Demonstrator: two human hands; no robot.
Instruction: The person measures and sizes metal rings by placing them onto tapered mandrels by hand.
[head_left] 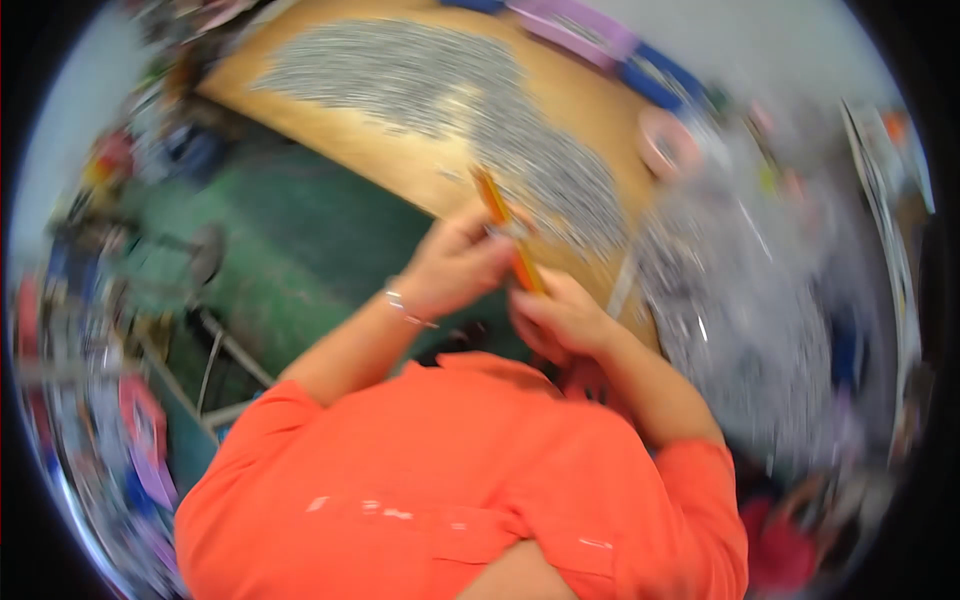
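The picture is blurred by motion. My left hand (455, 265) and my right hand (560, 318) are close together in front of my chest, above the near edge of a wooden table (590, 110). Both are closed on a thin orange stick-like tool (505, 235) with a small silvery piece at its middle; what the piece is cannot be told. A bracelet sits on my left wrist. My orange shirt (440, 480) fills the lower middle.
A wide heap of small grey metal parts (470, 95) covers the tabletop. A pink ring-shaped thing (668, 140) and purple and blue boxes (590, 35) lie at the far edge. Clear bags of parts (740, 290) are at right. Green floor (300, 250) and clutter at left.
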